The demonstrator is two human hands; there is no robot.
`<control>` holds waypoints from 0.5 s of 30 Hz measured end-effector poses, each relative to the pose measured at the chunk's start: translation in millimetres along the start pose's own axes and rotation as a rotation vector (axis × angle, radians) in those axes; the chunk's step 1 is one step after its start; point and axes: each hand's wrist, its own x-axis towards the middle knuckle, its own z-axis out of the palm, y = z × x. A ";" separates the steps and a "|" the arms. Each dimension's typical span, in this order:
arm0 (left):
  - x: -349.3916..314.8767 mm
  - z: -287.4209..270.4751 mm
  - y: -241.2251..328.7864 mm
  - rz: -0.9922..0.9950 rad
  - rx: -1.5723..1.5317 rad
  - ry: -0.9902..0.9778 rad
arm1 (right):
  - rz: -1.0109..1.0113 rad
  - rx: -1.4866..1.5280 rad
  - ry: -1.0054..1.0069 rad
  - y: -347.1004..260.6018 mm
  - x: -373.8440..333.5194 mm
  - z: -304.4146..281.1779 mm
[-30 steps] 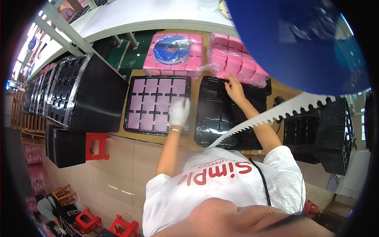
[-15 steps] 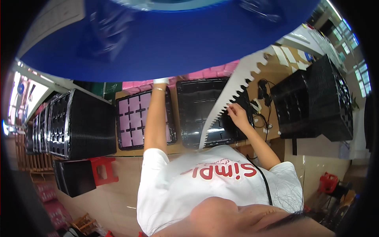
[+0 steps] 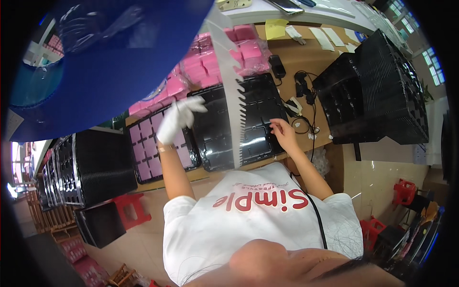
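My left hand (image 3: pixel 179 117), in a white glove, is above the gap between two black plastic trays, its fingers stretched out and apart with nothing seen in them. Below it, the left tray (image 3: pixel 192 155) has pinkish-purple flat pieces (image 3: pixel 147 156) in its compartments. My bare right hand (image 3: pixel 284 135) is at the right edge of the other black tray (image 3: pixel 215 119), fingers loosely bent and apart; I see nothing held. No pink pieces show in that tray. A pale strip with a toothed edge (image 3: pixel 234 105) crosses the view in front of it.
Pink blocks in clear wrap (image 3: pixel 203 62) lie behind the trays. Tall stacks of black trays stand at left (image 3: pixel 100 162) and right (image 3: pixel 377 95). Cables (image 3: pixel 303 86) and a black adapter (image 3: pixel 277 66) lie right of the trays. A large blue sheet-like thing (image 3: pixel 110 62) hides the upper left.
My left hand has drawn back from the far side, out from behind the blue thing, to above the trays. The blue thing has shifted left in view, uncovering the pink blocks.
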 end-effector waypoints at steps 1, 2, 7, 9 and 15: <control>-19.8 30.1 -8.9 -0.062 0.120 -0.066 | -0.030 0.038 -0.048 1.0 4.9 7.6; -33.8 65.5 -23.1 -0.111 0.238 -0.047 | -0.063 0.071 -0.091 7.0 11.8 16.2; -65.2 157.6 -86.9 -0.248 0.325 0.511 | 0.140 0.555 -0.620 -12.3 14.2 64.5; -70.6 153.6 -79.5 -0.375 -0.037 0.732 | 0.302 0.573 -0.849 -19.0 6.6 75.9; -92.8 148.3 -91.1 -0.153 -0.161 1.187 | 0.197 0.405 -0.885 -36.6 -20.4 89.1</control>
